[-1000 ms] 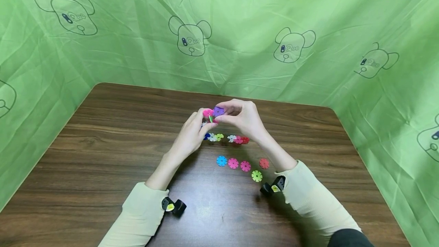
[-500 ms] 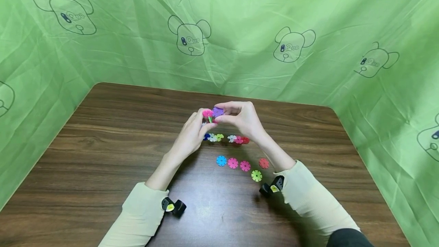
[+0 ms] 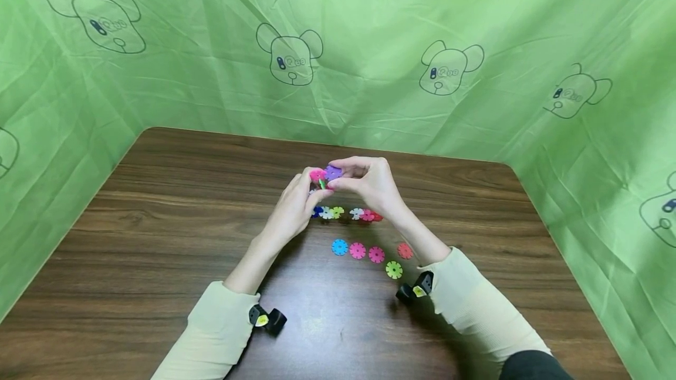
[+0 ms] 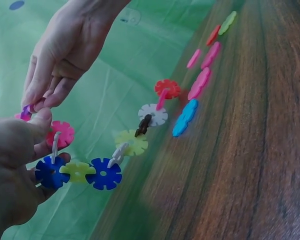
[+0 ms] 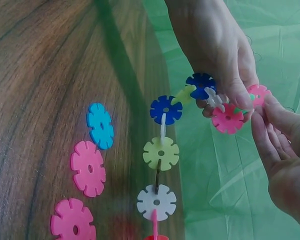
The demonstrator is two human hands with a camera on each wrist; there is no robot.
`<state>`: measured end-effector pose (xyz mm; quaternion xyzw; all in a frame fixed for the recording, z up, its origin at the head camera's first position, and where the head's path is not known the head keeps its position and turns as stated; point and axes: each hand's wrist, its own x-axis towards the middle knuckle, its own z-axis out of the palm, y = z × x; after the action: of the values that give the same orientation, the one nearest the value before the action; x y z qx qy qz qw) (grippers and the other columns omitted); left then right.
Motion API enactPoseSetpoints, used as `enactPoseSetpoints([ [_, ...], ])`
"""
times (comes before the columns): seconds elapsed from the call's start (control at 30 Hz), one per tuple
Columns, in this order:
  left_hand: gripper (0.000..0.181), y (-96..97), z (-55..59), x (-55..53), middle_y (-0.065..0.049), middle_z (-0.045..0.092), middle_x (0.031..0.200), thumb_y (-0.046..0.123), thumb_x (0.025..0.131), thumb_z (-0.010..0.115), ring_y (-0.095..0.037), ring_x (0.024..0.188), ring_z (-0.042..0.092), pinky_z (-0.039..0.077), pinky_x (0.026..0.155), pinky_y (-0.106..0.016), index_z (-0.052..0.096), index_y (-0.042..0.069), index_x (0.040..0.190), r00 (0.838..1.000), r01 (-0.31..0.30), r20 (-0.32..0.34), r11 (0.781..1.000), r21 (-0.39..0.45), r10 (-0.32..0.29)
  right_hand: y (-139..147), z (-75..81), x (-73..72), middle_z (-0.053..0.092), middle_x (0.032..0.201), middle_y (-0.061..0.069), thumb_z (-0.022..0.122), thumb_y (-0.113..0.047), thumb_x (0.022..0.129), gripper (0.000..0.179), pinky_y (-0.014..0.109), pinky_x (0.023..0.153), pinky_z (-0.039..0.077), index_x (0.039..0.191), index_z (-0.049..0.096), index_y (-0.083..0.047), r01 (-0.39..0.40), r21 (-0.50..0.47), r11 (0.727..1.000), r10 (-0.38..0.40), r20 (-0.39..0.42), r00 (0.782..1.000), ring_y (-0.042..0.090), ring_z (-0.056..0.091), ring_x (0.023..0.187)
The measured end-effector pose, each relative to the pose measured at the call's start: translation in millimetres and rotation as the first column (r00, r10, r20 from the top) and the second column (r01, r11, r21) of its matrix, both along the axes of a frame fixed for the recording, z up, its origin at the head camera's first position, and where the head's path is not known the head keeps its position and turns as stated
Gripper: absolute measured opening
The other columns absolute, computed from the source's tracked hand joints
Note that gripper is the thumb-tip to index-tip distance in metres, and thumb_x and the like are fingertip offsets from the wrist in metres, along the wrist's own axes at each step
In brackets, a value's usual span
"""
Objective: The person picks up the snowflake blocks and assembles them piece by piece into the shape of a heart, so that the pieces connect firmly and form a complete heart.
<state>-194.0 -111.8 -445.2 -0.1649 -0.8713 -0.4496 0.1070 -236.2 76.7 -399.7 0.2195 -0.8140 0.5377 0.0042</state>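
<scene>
My left hand point(image 3: 289, 207) holds one end of a chain of interlocked notched plastic discs, its thumb and fingers pinching near a pink disc point(image 3: 317, 175). A purple disc point(image 3: 333, 173) meets that pink one, and my right hand point(image 3: 374, 185) pinches it between thumb and fingers. Whether their slots are engaged I cannot tell. In the left wrist view the chain hangs from the left hand: another pink disc point(image 4: 63, 134), a blue disc point(image 4: 104, 174), a pale yellow disc point(image 4: 132, 143), a white disc point(image 4: 153, 115) and a red disc point(image 4: 167, 89). The fingers partly hide the joined end.
Loose discs lie flat on the wooden table point(image 3: 174, 239) nearer the body: a blue one point(image 3: 340, 247), pink ones point(image 3: 357, 250), a lime green one point(image 3: 394, 270) and a red one point(image 3: 405, 251). A green curtain point(image 3: 369, 110) stands behind the table's far edge.
My right hand has edged slightly left with the purple disc, close against the pink one. The left hand stays nearly still, and the loose discs lie as before.
</scene>
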Motion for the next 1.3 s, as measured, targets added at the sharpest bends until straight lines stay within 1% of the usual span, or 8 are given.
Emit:
enactPoseSetpoints([
  [0.3,0.032,0.6,0.3,0.9,-0.014,0.068,0.123,0.024,0.101,0.065,-0.032,0.116,0.061,0.051,0.103,-0.048,0.056,0.006,0.125,1.000,0.004,-0.007,1.000,0.000,-0.004,-2,-0.3,1.3,0.078,0.082,0.009,0.091,-0.014,0.078,0.033,0.025,0.064,0.058,0.108,0.081,-0.011,0.002,0.015,1.000,-0.002,-0.001,1.000,0.014,0.073,0.071],
  [0.43,0.032,-0.3,1.9,1.0,-0.013,0.069,0.120,0.027,0.100,0.066,-0.034,0.115,0.063,0.051,0.101,-0.050,0.058,0.008,0.124,0.999,-0.008,0.033,1.000,0.015,0.007,-1,-1.9,0.8,0.078,0.084,0.009,0.089,-0.016,0.081,0.034,0.024,0.065,0.057,0.113,0.079,-0.012,-0.010,0.001,1.000,0.010,0.013,1.000,0.014,0.072,0.072],
  [0.57,0.033,-2.4,4.1,0.9,-0.010,0.069,0.118,0.032,0.100,0.067,-0.030,0.111,0.063,0.052,0.097,-0.049,0.058,0.012,0.125,0.996,-0.027,0.082,0.999,0.019,0.026,-2,-5.9,0.1,0.077,0.087,0.009,0.085,-0.018,0.085,0.036,0.023,0.066,0.056,0.121,0.077,-0.013,-0.030,-0.019,0.999,0.031,0.011,0.999,0.012,0.071,0.074],
  [0.73,0.033,-4.4,4.9,0.2,-0.008,0.069,0.113,0.036,0.102,0.063,-0.025,0.102,0.064,0.054,0.091,-0.044,0.057,0.015,0.128,0.994,-0.008,0.111,0.999,0.051,0.002,-4,-10.0,-0.6,0.075,0.088,0.011,0.083,-0.016,0.088,0.043,0.025,0.070,0.059,0.129,0.072,-0.011,-0.042,-0.047,0.998,0.042,-0.001,0.999,0.012,0.070,0.075],
  [0.87,0.031,-5.5,3.8,-0.5,-0.008,0.068,0.107,0.036,0.105,0.059,-0.024,0.096,0.065,0.055,0.087,-0.042,0.056,0.016,0.128,0.992,0.004,0.122,0.997,0.073,-0.013,-1,-11.5,-0.5,0.074,0.091,0.010,0.082,-0.017,0.089,0.047,0.025,0.074,0.060,0.134,0.069,-0.013,-0.038,-0.059,0.998,0.038,0.000,0.999,0.013,0.070,0.077],
  [1.0,0.030,-5.8,3.1,-1.4,-0.008,0.069,0.107,0.038,0.105,0.058,-0.024,0.096,0.068,0.056,0.086,-0.042,0.056,0.016,0.125,0.989,0.011,0.147,0.995,0.101,-0.025,8,-13.9,0.5,0.074,0.096,0.011,0.081,-0.017,0.090,0.047,0.026,0.077,0.059,0.135,0.069,-0.014,-0.029,-0.056,0.998,0.028,-0.023,0.999,0.014,0.070,0.082],
  [1.13,0.030,-6.2,2.5,-2.1,-0.009,0.071,0.110,0.040,0.105,0.058,-0.024,0.097,0.070,0.057,0.084,-0.040,0.056,0.015,0.121,0.984,0.013,0.174,0.993,0.120,-0.034,23,-17.3,1.2,0.076,0.101,0.013,0.080,-0.017,0.091,0.040,0.030,0.081,0.059,0.130,0.071,-0.014,-0.015,-0.029,0.999,0.013,-0.044,0.999,0.016,0.071,0.088],
  [1.3,0.028,-7.2,3.8,-2.6,-0.009,0.072,0.113,0.039,0.105,0.057,-0.025,0.101,0.071,0.057,0.085,-0.040,0.056,0.014,0.117,0.979,-0.003,0.202,0.991,0.137,-0.025,46,-23.1,5.2,0.078,0.106,0.010,0.080,-0.020,0.091,0.031,0.033,0.085,0.059,0.122,0.074,-0.014,-0.029,0.034,0.999,0.030,-0.020,0.999,0.016,0.073,0.094],
])
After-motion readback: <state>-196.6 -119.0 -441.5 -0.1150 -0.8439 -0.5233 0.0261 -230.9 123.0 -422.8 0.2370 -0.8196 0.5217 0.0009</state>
